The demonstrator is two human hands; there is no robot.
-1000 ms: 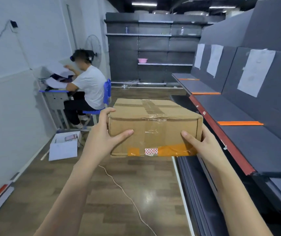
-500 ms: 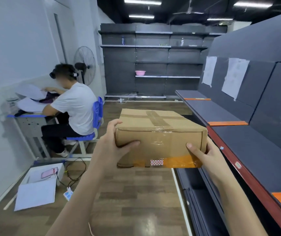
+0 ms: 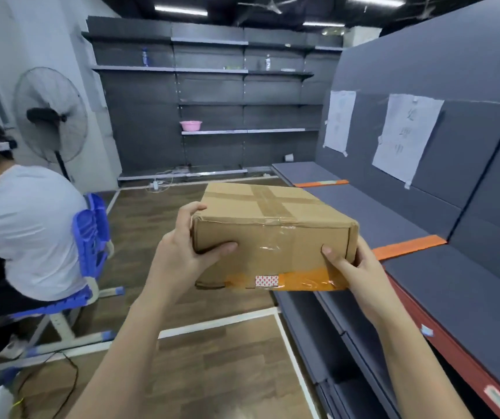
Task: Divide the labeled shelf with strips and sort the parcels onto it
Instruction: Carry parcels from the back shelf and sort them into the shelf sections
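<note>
The grey shelf [image 3: 400,219] with 2 orange strips [image 3: 409,247] now lies closer; left hand [image 3: 182,255] and right hand [image 3: 354,267] both grip the parcel [image 3: 272,234], apparently nearing placement.

To my right the grey shelf [image 3: 387,219] with its red front edge carries two orange strips [image 3: 409,247] lying flat across it, one near [image 3: 409,247] and one farther [image 3: 321,183], while the wooden floor [image 3: 218,364] below carries white tape lines [image 3: 218,323] and a cable [image 3: 70,376].

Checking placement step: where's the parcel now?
Head view, centre: cardboard parcel is held in the air between left hand and right hand, left of the grey shelf.
</note>
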